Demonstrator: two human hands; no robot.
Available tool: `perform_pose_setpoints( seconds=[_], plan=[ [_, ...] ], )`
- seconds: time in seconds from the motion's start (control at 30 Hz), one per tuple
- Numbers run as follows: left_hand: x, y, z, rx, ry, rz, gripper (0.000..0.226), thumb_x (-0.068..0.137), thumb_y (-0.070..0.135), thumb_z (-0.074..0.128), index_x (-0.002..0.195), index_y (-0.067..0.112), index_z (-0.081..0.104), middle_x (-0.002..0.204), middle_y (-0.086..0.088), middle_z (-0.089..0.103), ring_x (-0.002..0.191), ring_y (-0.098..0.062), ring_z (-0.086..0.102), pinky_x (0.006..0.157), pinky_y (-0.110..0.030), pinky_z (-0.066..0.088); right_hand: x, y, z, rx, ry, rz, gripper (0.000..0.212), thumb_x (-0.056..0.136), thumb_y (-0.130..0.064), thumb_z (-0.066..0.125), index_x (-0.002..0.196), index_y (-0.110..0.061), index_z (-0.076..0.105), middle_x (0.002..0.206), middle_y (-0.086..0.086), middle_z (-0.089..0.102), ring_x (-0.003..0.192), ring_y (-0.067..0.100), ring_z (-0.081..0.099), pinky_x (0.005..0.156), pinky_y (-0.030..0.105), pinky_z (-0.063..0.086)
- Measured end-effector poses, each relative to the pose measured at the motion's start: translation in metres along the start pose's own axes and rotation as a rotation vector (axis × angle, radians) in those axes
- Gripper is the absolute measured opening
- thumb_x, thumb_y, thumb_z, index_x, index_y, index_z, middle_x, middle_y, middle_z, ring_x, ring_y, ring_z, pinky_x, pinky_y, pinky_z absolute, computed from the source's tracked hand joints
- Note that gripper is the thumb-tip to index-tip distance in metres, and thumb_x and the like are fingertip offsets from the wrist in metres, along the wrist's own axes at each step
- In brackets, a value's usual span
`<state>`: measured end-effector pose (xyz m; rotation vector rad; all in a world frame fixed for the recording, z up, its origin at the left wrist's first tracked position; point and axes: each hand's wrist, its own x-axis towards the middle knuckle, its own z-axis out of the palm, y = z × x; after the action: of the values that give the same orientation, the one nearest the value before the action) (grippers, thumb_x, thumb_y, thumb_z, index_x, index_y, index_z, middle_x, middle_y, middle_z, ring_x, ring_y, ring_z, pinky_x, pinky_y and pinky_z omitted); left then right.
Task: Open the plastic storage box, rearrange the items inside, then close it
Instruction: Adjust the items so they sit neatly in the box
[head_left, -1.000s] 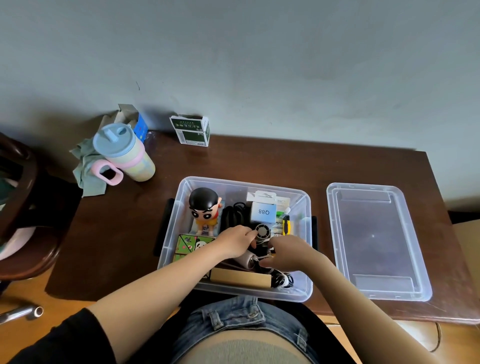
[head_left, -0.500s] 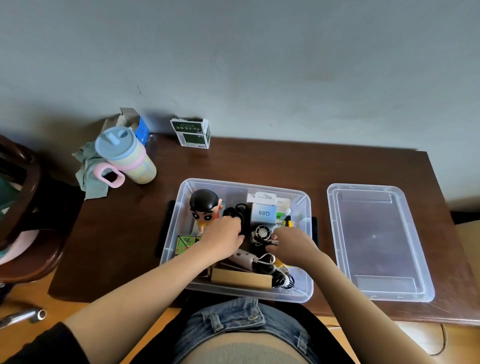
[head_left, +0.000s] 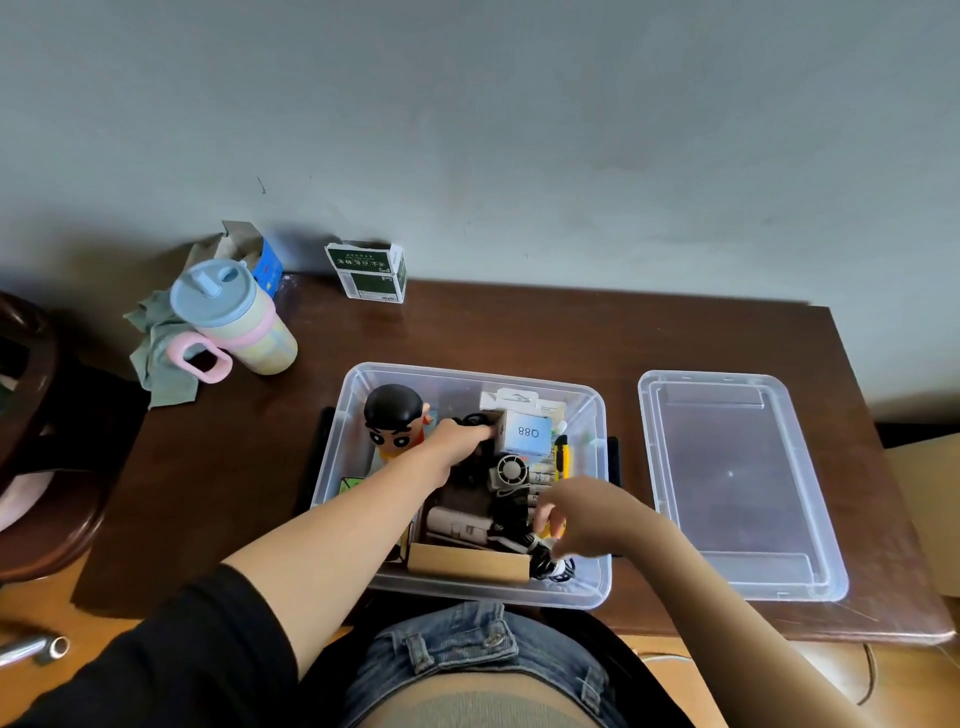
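The storage box (head_left: 358, 415) and its lid (head_left: 727, 483) are clear, glossy plastic on a dark, polished wooden desk (head_left: 519, 332), beside a matt pastel plastic cup (head_left: 239, 322), a crumpled grey-green cloth (head_left: 161, 364) and a brown cardboard box (head_left: 467, 566).

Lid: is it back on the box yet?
No, the lid lies flat on the table, to the right of the open box, while both hands work inside it.
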<state>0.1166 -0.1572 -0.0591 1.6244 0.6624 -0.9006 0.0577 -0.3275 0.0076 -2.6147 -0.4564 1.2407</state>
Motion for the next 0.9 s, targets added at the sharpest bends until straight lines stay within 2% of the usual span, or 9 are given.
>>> perform_pose_setpoints(
  seconds=[0.1, 0.23, 0.27, 0.4, 0.6, 0.73, 0.8, 0.87, 0.9],
  plan=[
    [0.000, 0.000, 0.000, 0.052, 0.039, 0.017, 0.044, 0.087, 0.025, 0.065, 0.121, -0.001, 0.056, 0.114, -0.017, 0.064, 0.106, -0.030, 0.061, 0.096, -0.041, 0.049, -0.001, -0.002, 0.007, -0.082, -0.037, -0.047, 0.037, 0.075, -0.017, 0.075, 0.110, -0.023, 0.065, 0.110, -0.004, 0.065, 0.103, 0.016, 0.059, 0.084, 0.034, 0.052],
    [0.000, -0.002, -0.001, 0.158, 0.102, 0.063, 0.025, 0.088, 0.023, 0.058, 0.102, 0.002, 0.059, 0.088, -0.010, 0.062, 0.082, -0.021, 0.059, 0.065, -0.027, 0.046, 0.006, -0.005, 0.016, -0.103, -0.033, -0.092, 0.039, 0.075, -0.015, 0.074, 0.112, -0.021, 0.063, 0.107, -0.001, 0.066, 0.102, 0.020, 0.058, 0.080, 0.031, 0.049],
    [0.000, -0.004, -0.001, 0.160, 0.113, 0.080, 0.022, 0.089, 0.023, 0.058, 0.096, 0.003, 0.060, 0.084, -0.009, 0.061, 0.080, -0.021, 0.059, 0.064, -0.027, 0.046, 0.008, -0.005, 0.017, -0.109, -0.021, -0.100, 0.038, 0.075, -0.015, 0.074, 0.111, -0.021, 0.063, 0.106, -0.002, 0.066, 0.101, 0.019, 0.057, 0.078, 0.030, 0.047],
    [-0.001, -0.006, -0.002, 0.145, 0.109, 0.108, 0.039, 0.089, 0.035, 0.063, 0.105, 0.000, 0.064, 0.103, -0.016, 0.067, 0.100, -0.030, 0.063, 0.087, -0.039, 0.052, 0.009, 0.001, 0.016, -0.083, 0.000, -0.153, 0.030, 0.076, -0.015, 0.072, 0.104, -0.022, 0.063, 0.100, -0.006, 0.068, 0.097, 0.017, 0.057, 0.079, 0.032, 0.049],
    [-0.005, -0.001, -0.008, 0.267, 0.060, 0.116, 0.042, 0.097, 0.034, 0.046, 0.119, -0.002, 0.054, 0.103, -0.009, 0.056, 0.096, -0.022, 0.051, 0.080, -0.029, 0.037, 0.002, 0.010, 0.004, 0.016, 0.104, -0.203, 0.026, 0.084, -0.009, 0.056, 0.106, -0.021, 0.064, 0.106, -0.004, 0.066, 0.096, 0.013, 0.058, 0.081, 0.030, 0.050],
    [-0.013, 0.003, -0.016, 0.415, 0.053, 0.133, 0.028, 0.096, 0.027, 0.047, 0.074, 0.010, 0.048, 0.063, 0.000, 0.039, 0.060, -0.013, 0.039, 0.057, -0.027, 0.028, -0.004, 0.016, -0.016, 0.242, 0.181, -0.176, 0.019, 0.086, -0.010, 0.053, 0.095, -0.023, 0.063, 0.096, -0.008, 0.067, 0.069, -0.003, 0.058, 0.070, 0.018, 0.046],
    [-0.019, 0.002, -0.024, 0.430, 0.026, 0.183, 0.037, 0.096, 0.023, 0.047, 0.061, 0.017, 0.038, 0.059, 0.003, 0.035, 0.059, -0.012, 0.036, 0.059, -0.028, 0.027, -0.005, 0.015, -0.026, 0.407, 0.236, -0.169, 0.013, 0.089, -0.013, 0.055, 0.090, -0.025, 0.058, 0.089, -0.007, 0.068, 0.059, 0.003, 0.065, 0.071, 0.026, 0.054],
    [-0.027, -0.002, -0.033, 0.401, -0.005, 0.256, 0.031, 0.097, 0.018, 0.044, 0.067, 0.020, 0.053, 0.073, 0.004, 0.050, 0.073, -0.011, 0.047, 0.075, -0.028, 0.039, -0.005, 0.012, -0.035, 0.551, 0.279, -0.160, 0.012, 0.089, -0.012, 0.055, 0.091, -0.024, 0.058, 0.083, -0.004, 0.069, 0.056, 0.010, 0.068, 0.067, 0.031, 0.057],
    [-0.033, -0.002, -0.037, 0.364, -0.005, 0.284, 0.028, 0.097, 0.014, 0.042, 0.080, 0.018, 0.064, 0.089, 0.003, 0.058, 0.086, -0.010, 0.054, 0.086, -0.028, 0.043, -0.003, 0.009, -0.039, 0.617, 0.289, -0.159, 0.012, 0.089, -0.012, 0.055, 0.093, -0.023, 0.058, 0.081, -0.002, 0.069, 0.056, 0.013, 0.069, 0.063, 0.029, 0.057]
  ],
)
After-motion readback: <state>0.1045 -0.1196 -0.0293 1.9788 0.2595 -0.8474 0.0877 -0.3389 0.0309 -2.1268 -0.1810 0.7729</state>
